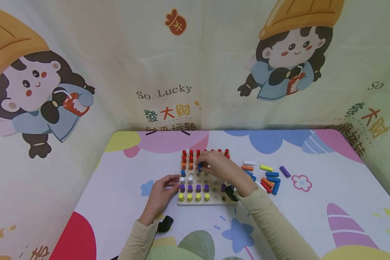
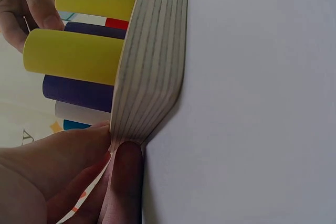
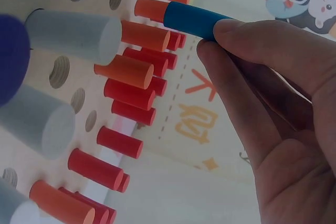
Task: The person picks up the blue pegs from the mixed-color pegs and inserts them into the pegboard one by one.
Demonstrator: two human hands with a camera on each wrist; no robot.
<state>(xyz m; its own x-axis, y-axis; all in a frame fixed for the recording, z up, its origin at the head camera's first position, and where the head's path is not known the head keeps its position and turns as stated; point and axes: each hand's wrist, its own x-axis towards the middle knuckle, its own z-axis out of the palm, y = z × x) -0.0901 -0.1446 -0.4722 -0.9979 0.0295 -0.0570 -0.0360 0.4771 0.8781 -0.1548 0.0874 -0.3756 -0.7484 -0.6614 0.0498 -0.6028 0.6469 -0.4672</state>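
Note:
A wooden pegboard (image 1: 201, 203) with rows of coloured pegs lies on the table. My left hand (image 1: 162, 193) holds its left edge, the thumb on the upper rim and a finger against the side in the left wrist view. Between thumb and fingers, my right hand (image 1: 221, 167) pinches a blue peg (image 3: 193, 20) above the board; whether its lower end is in a hole cannot be told. Another blue peg (image 1: 183, 173) stands at that row's left end. Red pegs fill the back, orange pegs (image 3: 144, 35) follow, and white, purple and yellow pegs (image 2: 73, 56) stand nearer the front.
Loose pegs in several colours lie on the table right of the board, among them a yellow peg (image 1: 266, 168) and a purple peg (image 1: 284, 171). The patterned tablecloth (image 1: 130, 202) reaches a printed curtain behind. My right forearm crosses the board's right side.

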